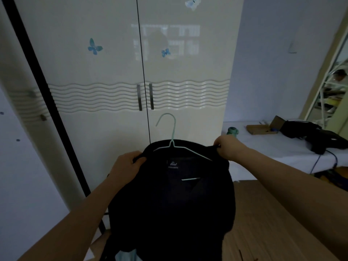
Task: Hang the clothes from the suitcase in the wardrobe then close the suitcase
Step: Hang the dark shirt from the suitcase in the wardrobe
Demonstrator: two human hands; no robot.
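Top (pixel 169 200) sat on hanger (pixel 172 142), right in front of shut wardrobe (pixel 113 72) | left hand (pixel 126 164) fingers pinched its collar | right hand (pixel 228 147) fingers pinched its other side

A green bottle (pixel 232 131) stands on the white table (pixel 278 147); a cardboard box (pixel 262 127) and a black bag (pixel 308 132) lie further right

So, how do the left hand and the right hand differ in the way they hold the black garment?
The left hand grips the black garment at its left shoulder, lower in the picture; the right hand pinches the right shoulder, higher and farther out. The light green hanger ends beside the right hand, but stops short of the left hand. Both hands have curled fingers and hold the garment before the closed wardrobe.
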